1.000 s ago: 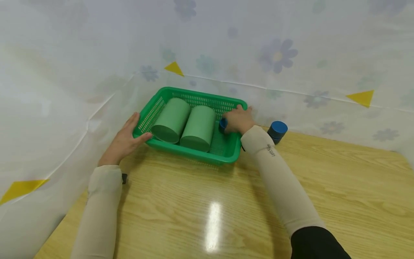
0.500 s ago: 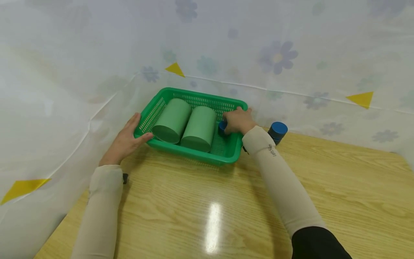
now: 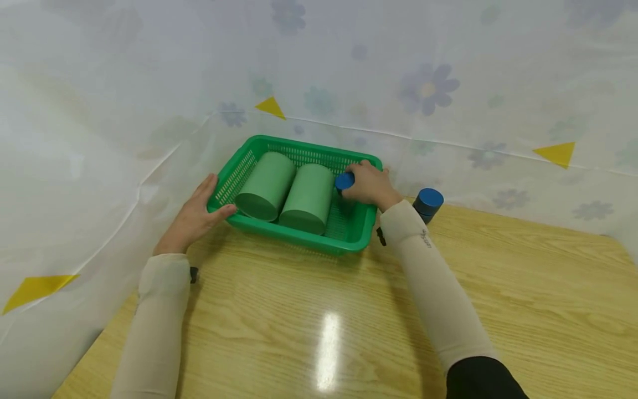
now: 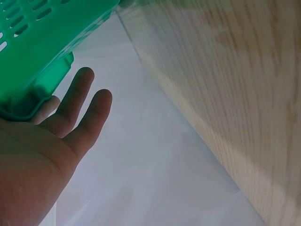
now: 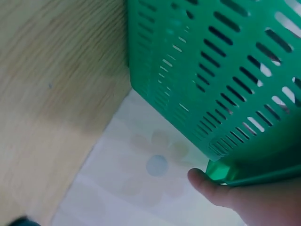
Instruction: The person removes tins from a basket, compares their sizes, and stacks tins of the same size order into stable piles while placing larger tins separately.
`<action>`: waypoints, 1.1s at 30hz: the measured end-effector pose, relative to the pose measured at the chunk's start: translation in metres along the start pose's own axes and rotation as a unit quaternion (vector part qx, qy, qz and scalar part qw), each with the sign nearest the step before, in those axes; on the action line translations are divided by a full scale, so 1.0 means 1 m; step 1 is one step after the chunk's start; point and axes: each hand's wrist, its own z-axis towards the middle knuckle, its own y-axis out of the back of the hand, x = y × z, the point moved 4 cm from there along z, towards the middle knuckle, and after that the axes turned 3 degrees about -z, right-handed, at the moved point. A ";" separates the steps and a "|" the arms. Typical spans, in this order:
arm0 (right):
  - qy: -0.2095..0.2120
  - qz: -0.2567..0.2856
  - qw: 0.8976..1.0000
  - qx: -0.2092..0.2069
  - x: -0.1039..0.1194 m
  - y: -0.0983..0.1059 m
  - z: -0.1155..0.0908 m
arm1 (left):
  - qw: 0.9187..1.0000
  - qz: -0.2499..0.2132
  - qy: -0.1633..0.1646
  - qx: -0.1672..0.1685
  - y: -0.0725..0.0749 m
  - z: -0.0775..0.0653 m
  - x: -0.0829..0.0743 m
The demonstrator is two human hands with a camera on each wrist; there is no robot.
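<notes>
Left hand (image 3: 186, 221) spread against basket (image 3: 349, 244); right hand (image 3: 371, 184) pinching blue container (image 3: 344, 181) (green cylinders (image 3: 308, 194) alongside); second container (image 3: 427, 201) outside.

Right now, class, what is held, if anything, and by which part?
The right hand holds a blue cylinder by its side near the top, fingertips partly hidden. The left hand only rests against the green basket.

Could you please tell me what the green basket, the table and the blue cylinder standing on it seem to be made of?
Green basket: probably moulded plastic with a slight sheen, given its rounded rim and slotted walls.
Table: wood or wood-look laminate, glossy; grain and a bright reflection show.
Blue cylinder: smooth, faintly shiny top; metal or plastic, I cannot tell.
</notes>
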 end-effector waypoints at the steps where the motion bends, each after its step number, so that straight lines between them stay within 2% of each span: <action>1: -0.001 0.013 1.000 -0.011 -0.001 0.000 0.000 | 1.000 0.000 0.000 0.000 0.000 0.000 0.000; 6: -0.002 0.081 0.995 -0.059 -0.006 -0.001 -0.001 | 1.000 0.000 0.004 0.003 -0.001 0.001 0.000; 10: 0.007 0.123 0.989 -0.080 -0.008 -0.002 -0.002 | 1.000 0.003 0.003 -0.001 0.000 0.001 0.000; 12: 0.009 0.162 0.983 -0.089 -0.011 -0.003 -0.004 | 1.000 0.006 0.001 -0.005 0.000 0.001 0.001; 15: 0.008 0.242 0.963 -0.120 -0.015 -0.005 -0.009 | 1.000 0.008 0.000 -0.005 0.000 0.001 0.001; 18: 0.015 0.316 0.933 -0.171 -0.019 -0.003 -0.015 | 1.000 0.007 0.000 -0.006 0.000 0.000 0.001; 20: 0.024 0.342 0.917 -0.204 -0.020 -0.002 -0.019 | 1.000 0.007 -0.005 -0.011 0.001 0.000 0.000; 23: 0.038 0.369 0.899 -0.232 -0.016 0.001 -0.022 | 1.000 0.009 -0.008 -0.018 0.007 -0.005 0.001; 28: 0.042 0.394 0.886 -0.240 -0.011 0.003 -0.023 | 1.000 0.008 -0.002 -0.020 0.016 -0.010 0.005; 33: 0.056 0.401 0.874 -0.269 -0.012 0.015 -0.035 | 1.000 0.003 0.000 -0.017 0.019 -0.013 0.009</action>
